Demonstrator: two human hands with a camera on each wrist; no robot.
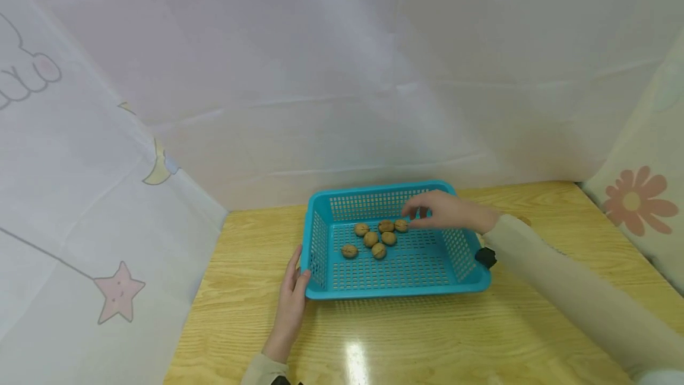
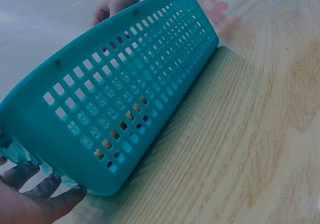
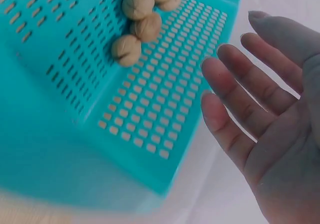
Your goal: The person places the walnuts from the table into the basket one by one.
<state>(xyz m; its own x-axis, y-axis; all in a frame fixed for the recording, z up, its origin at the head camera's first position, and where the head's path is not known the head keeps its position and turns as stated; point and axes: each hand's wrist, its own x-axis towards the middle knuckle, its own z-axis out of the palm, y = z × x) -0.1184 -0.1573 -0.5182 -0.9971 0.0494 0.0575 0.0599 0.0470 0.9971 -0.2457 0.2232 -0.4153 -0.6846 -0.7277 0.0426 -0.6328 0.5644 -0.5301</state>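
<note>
A blue plastic basket (image 1: 395,291) with slotted walls holds several walnuts (image 1: 370,239), loosely grouped left of its middle. My left hand (image 1: 292,299) lies against the outside of the basket's left end, its thumb by the front corner. In the left wrist view the fingers (image 2: 42,186) touch that end wall, fairly straight. My right hand (image 1: 440,210) hovers over the right part of the basket, near the rightmost walnut (image 1: 401,226). The right wrist view shows its palm and loosely bent fingers (image 3: 235,84) with nothing in them.
The basket stands on a wood-grain table (image 1: 246,272). White cloth (image 1: 320,76) hangs behind and at the sides, printed with a star (image 1: 120,293) and a flower (image 1: 638,201). A small round brown thing (image 1: 525,220) shows partly behind the right sleeve.
</note>
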